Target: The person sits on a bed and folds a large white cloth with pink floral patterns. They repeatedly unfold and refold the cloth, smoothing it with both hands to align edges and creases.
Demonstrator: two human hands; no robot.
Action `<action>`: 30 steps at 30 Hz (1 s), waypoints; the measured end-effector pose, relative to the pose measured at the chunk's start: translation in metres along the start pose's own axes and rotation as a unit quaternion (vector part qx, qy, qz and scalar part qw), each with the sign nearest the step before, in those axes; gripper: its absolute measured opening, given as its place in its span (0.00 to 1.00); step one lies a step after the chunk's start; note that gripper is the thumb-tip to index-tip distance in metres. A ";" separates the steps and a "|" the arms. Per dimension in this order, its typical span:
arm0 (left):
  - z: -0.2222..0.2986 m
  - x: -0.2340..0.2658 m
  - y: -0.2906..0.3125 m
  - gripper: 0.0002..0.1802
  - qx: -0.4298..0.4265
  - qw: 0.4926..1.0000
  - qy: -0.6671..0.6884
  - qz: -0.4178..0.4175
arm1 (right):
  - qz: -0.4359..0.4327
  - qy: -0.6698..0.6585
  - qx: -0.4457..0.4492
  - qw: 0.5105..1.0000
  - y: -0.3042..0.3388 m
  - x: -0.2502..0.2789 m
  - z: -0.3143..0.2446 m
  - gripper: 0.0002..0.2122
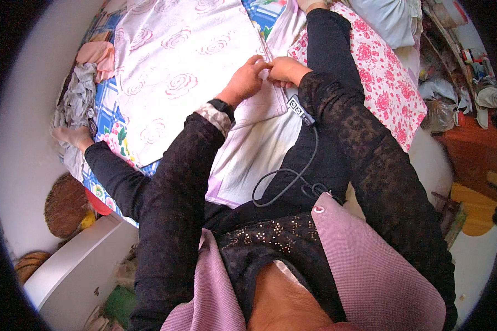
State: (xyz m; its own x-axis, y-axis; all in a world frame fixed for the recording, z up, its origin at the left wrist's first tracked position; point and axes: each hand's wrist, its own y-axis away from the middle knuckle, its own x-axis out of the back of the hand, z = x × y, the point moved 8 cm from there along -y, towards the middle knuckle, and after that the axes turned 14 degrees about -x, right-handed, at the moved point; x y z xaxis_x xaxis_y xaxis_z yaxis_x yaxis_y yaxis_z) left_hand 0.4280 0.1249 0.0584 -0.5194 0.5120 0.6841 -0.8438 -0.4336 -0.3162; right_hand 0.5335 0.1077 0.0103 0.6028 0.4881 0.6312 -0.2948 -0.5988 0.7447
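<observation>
A large white cloth with pale pink rose outlines (176, 85) lies spread across the bed between my outstretched legs. At its right edge my left hand (244, 81) has its fingers pinched together on the fabric. My right hand (287, 71) meets it there, fingers curled closed on the same edge; the fingertips of both hands nearly touch. Folds of a pale sheet with a lilac stripe (248, 154) run below the hands. Just beneath my right forearm, a small grey device with a cable (301, 109) rests near my thigh.
On the right lies a white fabric with red-pink flowers (389, 83), partly under my leg. A blue checked floral cover (107, 102) shows at the left, beside crumpled grey cloth (80, 96) and a peach cloth (98, 55). Cluttered shelves (453, 55) stand at the far right.
</observation>
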 end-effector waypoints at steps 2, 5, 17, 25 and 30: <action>-0.009 -0.002 -0.003 0.24 0.023 0.999 0.000 -0.035 | -0.027 -0.021 -0.025 0.999 0.005 -0.009 0.001 0.09; -0.005 -0.003 -0.006 0.25 -0.009 0.999 0.004 -0.052 | -0.031 0.017 -0.041 0.999 0.014 -0.019 -0.001 0.10; 0.011 -0.010 -0.010 0.12 -0.028 0.995 -0.028 -0.091 | 0.014 -0.182 -0.047 0.982 0.010 -0.035 0.026 0.11; 0.016 -0.013 -0.009 0.12 -0.065 0.991 -0.065 -0.097 | 0.005 -0.311 -0.087 0.946 0.016 -0.040 0.037 0.06; 0.016 -0.019 -0.017 0.09 -0.093 0.979 -0.107 -0.144 | -0.059 -0.403 -0.110 0.907 0.007 -0.048 0.047 0.07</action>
State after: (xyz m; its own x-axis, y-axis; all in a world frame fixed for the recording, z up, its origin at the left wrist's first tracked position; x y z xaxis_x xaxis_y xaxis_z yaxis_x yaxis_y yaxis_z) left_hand 0.4538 0.1108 0.0612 -0.2328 0.4180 0.8781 -0.9715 -0.1419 -0.1900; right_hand 0.5370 0.0505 -0.0255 0.9597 -0.1344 0.2468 -0.2801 -0.3888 0.8777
